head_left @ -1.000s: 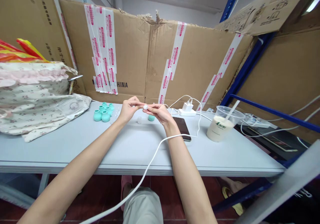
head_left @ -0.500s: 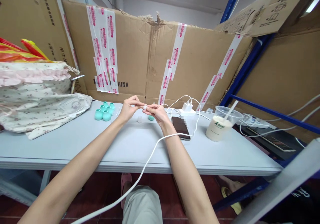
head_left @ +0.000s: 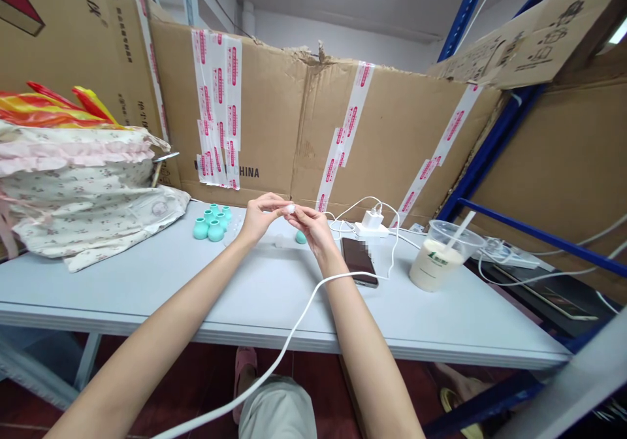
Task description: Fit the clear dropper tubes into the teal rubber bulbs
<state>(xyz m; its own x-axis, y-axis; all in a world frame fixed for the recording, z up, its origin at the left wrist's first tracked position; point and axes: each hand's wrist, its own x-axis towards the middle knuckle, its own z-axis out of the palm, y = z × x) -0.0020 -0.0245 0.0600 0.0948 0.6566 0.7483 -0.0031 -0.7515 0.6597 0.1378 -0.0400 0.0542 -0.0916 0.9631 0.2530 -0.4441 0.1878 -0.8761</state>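
Over the grey table (head_left: 255,289), my left hand (head_left: 262,218) and my right hand (head_left: 312,225) meet at the fingertips. Both pinch one small white, translucent piece (head_left: 290,209); its exact kind is too small to make out. Below them a small clear piece (head_left: 280,242) rests on the tabletop. A turquoise pot (head_left: 300,237) stands just behind my right hand and is partly hidden by it. To the left of my left hand several little turquoise pots (head_left: 215,230) with narrow necks are grouped together. Some tiny clear pieces (head_left: 236,222) lie beside them.
A phone (head_left: 359,260) lies right of my right hand. A white cable (head_left: 298,325) crosses over my right forearm. Behind are a charger on a power strip (head_left: 371,230), a cup of milky drink (head_left: 438,259) and a cardboard wall (head_left: 274,119). A floral cloth bag (head_left: 88,191) sits left.
The view has shifted, so the scene sits slightly lower and to the right. My hands stay together around the small white piece, their fingers slightly rearranged.
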